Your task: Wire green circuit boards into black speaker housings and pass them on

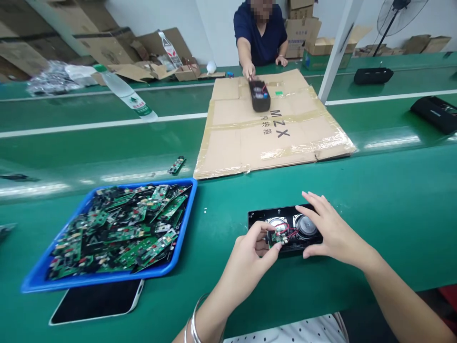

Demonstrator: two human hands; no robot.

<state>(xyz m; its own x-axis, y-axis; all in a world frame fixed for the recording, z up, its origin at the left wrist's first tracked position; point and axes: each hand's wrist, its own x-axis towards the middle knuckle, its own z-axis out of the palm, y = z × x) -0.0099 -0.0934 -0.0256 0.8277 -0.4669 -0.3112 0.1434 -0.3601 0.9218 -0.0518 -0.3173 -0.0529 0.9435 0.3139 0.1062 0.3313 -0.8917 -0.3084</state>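
Observation:
A black speaker housing (255, 216) with two round speaker drivers (305, 226) lies on the green bench in front of me. My left hand (254, 255) pinches a small green circuit board (277, 237) above the left part of the housing. Red and black wires (292, 232) run from the board toward the drivers. Around the housing's right end, my right hand (330, 233) is spread, thumb and fingers apart; whether it touches the housing I cannot tell. Left of my hands, a blue tray (195, 209) is heaped with green circuit boards (143, 238).
A phone (96, 300) lies partly under the tray. Flattened cardboard (232, 143) spans the bench ahead, where a person (260, 33) holds another black speaker housing (260, 97). A loose board (176, 165), a water bottle (124, 93), a white post (339, 52) and further speakers (435, 114) are around.

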